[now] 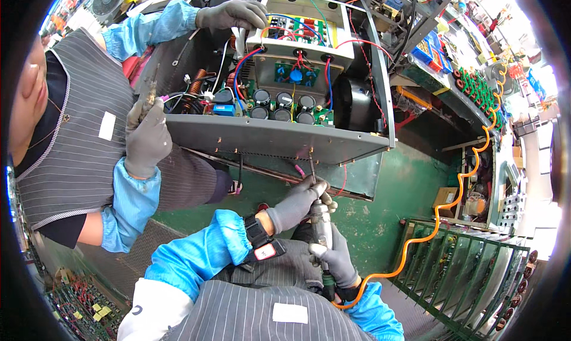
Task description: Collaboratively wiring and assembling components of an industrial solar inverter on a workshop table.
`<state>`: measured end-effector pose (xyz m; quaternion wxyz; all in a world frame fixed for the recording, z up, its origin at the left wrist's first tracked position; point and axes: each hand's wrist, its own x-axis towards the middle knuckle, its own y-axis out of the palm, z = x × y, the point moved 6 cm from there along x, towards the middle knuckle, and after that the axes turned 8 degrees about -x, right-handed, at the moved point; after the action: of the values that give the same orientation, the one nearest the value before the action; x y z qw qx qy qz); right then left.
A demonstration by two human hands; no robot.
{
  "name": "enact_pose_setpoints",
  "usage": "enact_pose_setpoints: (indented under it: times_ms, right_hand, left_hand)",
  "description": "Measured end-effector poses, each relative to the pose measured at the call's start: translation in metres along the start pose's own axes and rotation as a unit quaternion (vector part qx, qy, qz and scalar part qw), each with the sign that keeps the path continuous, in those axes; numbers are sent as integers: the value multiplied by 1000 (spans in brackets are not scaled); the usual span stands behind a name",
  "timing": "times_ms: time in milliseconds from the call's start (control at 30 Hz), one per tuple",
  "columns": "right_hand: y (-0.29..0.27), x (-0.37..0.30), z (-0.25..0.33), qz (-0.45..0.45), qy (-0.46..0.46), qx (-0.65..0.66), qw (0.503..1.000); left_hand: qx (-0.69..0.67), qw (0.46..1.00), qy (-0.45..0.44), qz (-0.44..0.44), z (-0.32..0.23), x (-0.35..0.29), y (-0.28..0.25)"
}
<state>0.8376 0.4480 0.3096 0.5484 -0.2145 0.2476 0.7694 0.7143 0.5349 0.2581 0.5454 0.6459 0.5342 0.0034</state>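
My right hand (340, 261), in a grey glove, is wrapped round the silver body of an air screwdriver (322, 227), which points away from me. My left hand (295, 205), also gloved, closes round the front end of the same tool. The thin bit (312, 164) reaches up to the lower edge of the dark grey side panel (270, 137), among several small brass-coloured screws; whether the tip sits in a screw I cannot tell. Behind this panel, the open metal case holds black capacitors (284, 99), copper coils (198, 82), coloured wires and circuit boards.
On the left a co-worker has one gloved hand (147, 140) near a cable end and the other (233, 14) over the case's far side. An orange coiled air hose (437, 222) runs right from my tool. A green rack (443, 268) of boards stands at lower right.
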Motion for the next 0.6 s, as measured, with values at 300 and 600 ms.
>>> enact_pose_setpoints:
  times_ms: [300, 600]
  right_hand:
    - [7, 0, -9, -47, -18, -10, 999]
    - [35, 9, -39, 31, -40, 202, 978]
  left_hand:
    - [39, 999, 1, 8, -6, -4, 3]
    - [155, 988, 20, 11, -22, -4, -2]
